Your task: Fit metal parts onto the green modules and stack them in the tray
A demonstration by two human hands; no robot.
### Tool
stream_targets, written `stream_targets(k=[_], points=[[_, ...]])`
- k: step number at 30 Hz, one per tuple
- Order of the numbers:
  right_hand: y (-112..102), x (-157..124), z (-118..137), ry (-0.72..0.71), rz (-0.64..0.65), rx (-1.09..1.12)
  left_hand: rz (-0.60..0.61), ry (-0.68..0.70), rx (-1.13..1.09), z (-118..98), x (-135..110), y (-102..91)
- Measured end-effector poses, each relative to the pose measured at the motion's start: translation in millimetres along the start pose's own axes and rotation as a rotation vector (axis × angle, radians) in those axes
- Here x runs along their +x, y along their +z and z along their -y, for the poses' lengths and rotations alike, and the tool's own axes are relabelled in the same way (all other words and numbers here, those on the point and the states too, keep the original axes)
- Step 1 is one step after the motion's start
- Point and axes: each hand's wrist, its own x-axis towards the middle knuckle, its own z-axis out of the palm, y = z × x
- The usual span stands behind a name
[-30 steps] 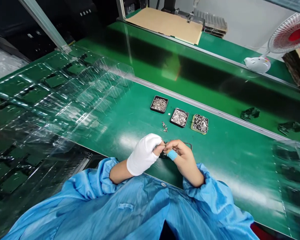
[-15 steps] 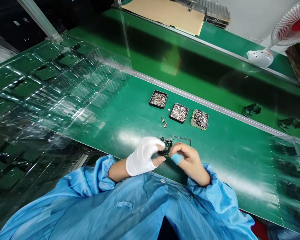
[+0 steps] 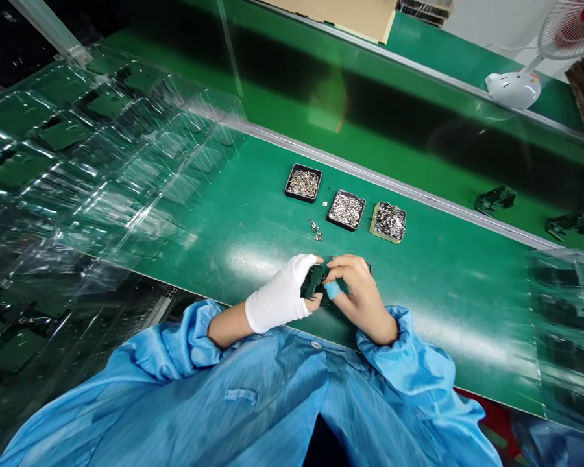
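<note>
My left hand (image 3: 278, 297), in a white glove with bare fingertips, is closed on a small dark green part (image 3: 315, 280), which looks like a circuit board. It grips the part at its edges, between the thumb and the fingers. On the part's right side, my right hand (image 3: 363, 295), with blue tape on the thumb, has its thumb and fingertips pressed together. What they pinch is too small to make out. A thin bent metal rod like a hex key (image 3: 370, 267) lies behind the right hand, mostly covered by it.
Beyond my hands stand a left tray (image 3: 304, 183), a middle tray (image 3: 346, 210) and a right tray (image 3: 389, 222), all full of small metal pieces. Several loose metal pieces (image 3: 316, 231) lie nearer. Clear plastic trays (image 3: 126, 155) are stacked at left, with more plastic trays (image 3: 571, 311) at right.
The left fingers, apart around the part before, have closed on it. The part has turned, showing a plainer green face. My right hand stays beside it. The view has shifted slightly.
</note>
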Motion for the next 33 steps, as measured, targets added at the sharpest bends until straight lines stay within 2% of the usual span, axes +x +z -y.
stream_targets(k=[6,11,16,21,25,29,33], points=[[2,1,0,0.041,-0.012,0.007,0.037,-0.048,0.008,-6,2,-2.6],[3,1,0,0.076,-0.019,0.010,-0.017,0.059,0.169,-4,1,-0.9],[6,0,2,0.086,-0.075,0.024,0.046,0.027,0.028,-5,2,-5.8],[10,2,8,0.117,-0.136,0.071,-0.058,0.042,0.041,-3,8,-3.8],[11,3,13,0.129,-0.151,0.108,-0.054,0.063,0.074,0,14,-6.6],[13,2,12,0.135,-0.138,0.115,-0.042,0.091,0.207,-2,16,-9.4],[20,0,8,0.123,-0.174,0.069,-0.087,0.023,0.389,-8,10,1.9]])
